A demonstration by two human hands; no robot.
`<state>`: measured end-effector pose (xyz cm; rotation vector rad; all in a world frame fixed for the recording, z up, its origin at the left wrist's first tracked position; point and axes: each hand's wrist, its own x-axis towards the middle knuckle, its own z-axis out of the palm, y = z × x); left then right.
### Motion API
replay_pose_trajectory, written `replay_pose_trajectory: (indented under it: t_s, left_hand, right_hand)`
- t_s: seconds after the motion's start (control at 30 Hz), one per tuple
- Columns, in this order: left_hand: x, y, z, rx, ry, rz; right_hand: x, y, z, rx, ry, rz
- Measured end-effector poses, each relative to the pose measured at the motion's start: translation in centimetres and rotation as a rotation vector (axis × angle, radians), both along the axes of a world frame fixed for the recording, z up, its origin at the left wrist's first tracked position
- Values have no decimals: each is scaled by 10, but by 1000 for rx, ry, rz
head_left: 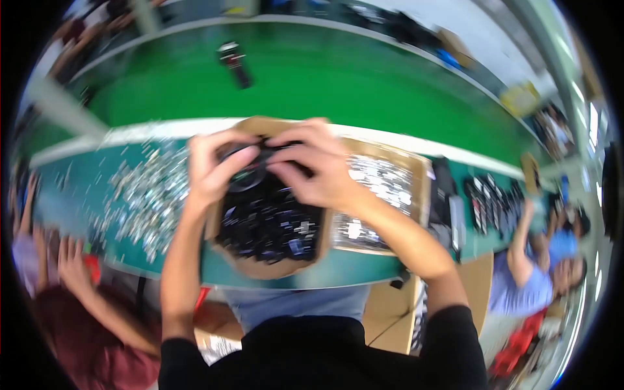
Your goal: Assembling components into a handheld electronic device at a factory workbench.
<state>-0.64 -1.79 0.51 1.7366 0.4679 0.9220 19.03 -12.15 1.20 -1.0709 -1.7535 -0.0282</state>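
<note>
Above an open cardboard box (278, 268), both my hands grip one black object (247, 179) with a rounded outline; motion blur hides its kind. My left hand (214, 162) pinches it from the left, thumb across its top. From the other side, the bent fingers of my right hand (318, 166) close on it. Inside the box, many small black parts (273, 224) with shiny faces lie in a heap. To the left, a loose pile of small shiny silvery pieces (153, 195) spreads over the green table (221, 276).
A second cardboard box (424, 201) of shiny pieces stands right of the first. Farther right lie rows of black devices (491, 198). Beyond the white edge, a black device (234, 64) rests on a green surface (364, 84). Co-workers sit on both sides, one in maroon (84, 331) at left.
</note>
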Motion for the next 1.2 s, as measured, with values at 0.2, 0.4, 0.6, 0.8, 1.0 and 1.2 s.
replay_pose_trajectory:
  t_s: [0.2,0.4,0.6,0.8,1.0,1.2]
  left_hand:
    - [-12,10,-8,128,63,30]
    - [-6,7,-5,449,158,58]
    - [-13,18,-14,415,173,31]
    - [-8,26,-22,295,123,-3]
    - [6,11,-9,280,90,-46]
    - [5,9,-7,118,63,-35]
  right_hand:
    - [12,-5,-4,-203,-141,102]
    - [26,-15,6,-514,-126,359]
    - [21,-15,13,-860,82,566]
    - [17,-16,9,-881,306,522]
    - [8,-18,8,-807,478,470]
    - [7,-11,-2,-831,482,469]
